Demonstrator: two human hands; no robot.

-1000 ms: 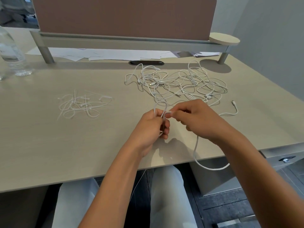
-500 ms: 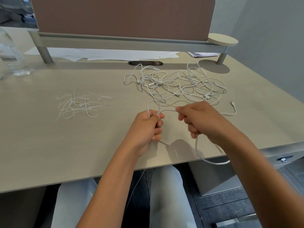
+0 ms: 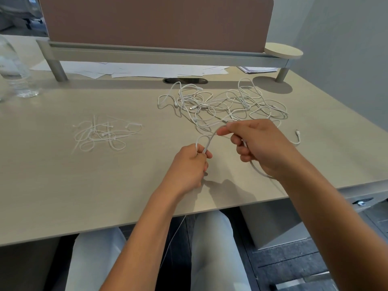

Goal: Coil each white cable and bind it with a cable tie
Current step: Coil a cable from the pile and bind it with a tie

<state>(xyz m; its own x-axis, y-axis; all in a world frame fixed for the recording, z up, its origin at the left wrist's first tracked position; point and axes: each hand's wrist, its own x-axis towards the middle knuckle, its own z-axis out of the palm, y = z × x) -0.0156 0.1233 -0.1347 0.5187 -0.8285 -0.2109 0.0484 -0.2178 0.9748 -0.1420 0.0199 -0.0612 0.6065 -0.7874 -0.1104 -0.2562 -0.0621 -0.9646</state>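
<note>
Both hands closed on same white cable (image 3: 210,138): left hand (image 3: 190,164) fisted round gathered loops, acting as anchor; right hand (image 3: 255,143) pinching next stretch, arching it over, likely feeding new turn. Slack drops off desk (image 3: 63,185) edge toward lap. Cable ties (image 3: 105,134) lie left, within reach for binding. Tangled pile (image 3: 226,103) of uncoiled cables waits just beyond hands. Papers (image 3: 130,70) sit farthest back.

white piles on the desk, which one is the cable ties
The left pile: short, thin strips with small heads. The right pile is long looping cables with plugs.
</note>
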